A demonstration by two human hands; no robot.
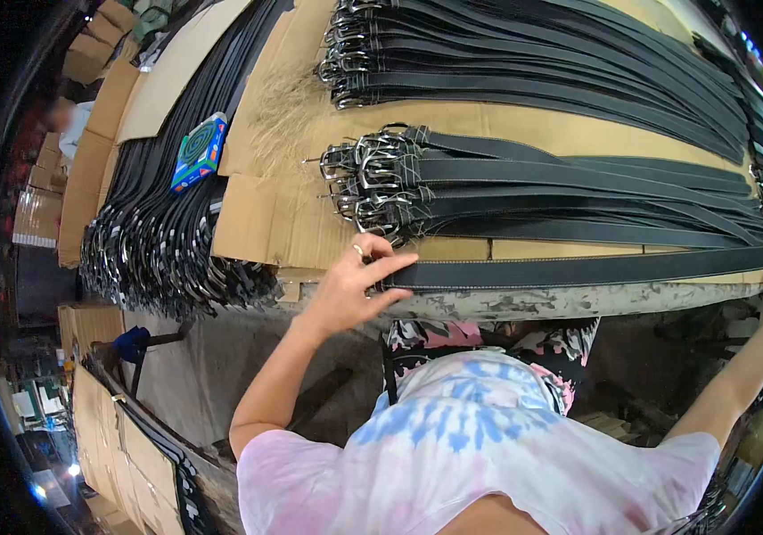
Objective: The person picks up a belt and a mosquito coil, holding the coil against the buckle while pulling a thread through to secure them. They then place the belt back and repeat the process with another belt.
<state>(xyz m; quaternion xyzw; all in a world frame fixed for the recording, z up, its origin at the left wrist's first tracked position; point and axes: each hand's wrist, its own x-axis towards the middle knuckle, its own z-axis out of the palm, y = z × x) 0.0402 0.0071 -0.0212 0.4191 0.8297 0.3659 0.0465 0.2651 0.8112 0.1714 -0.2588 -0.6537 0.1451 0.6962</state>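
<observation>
Belt [578, 270], black with pale stitching along its edges, lay lengthwise on the near side of the table [524, 303], with a pile of buckled belts [524, 174] just beyond it on cardboard [524, 125]. The left hand [355, 281] was at its left end, thumb and forefinger parted at the strap's two edges, with no pinch to be seen. The right forearm [725, 401] reached to the dark rim of the view, where the hand could not be made out; whether it gripped anything, I could not tell. The strap looked light and hardly fragile, stiff across its width yet bendy along its length, and its smooth face would probably slide a little. A thumb-and-finger pinch at each end seemed the surest hold. No brand was legible on any belt. A blue box [199, 153] carried a green spiral, its lettering too small to read.
</observation>
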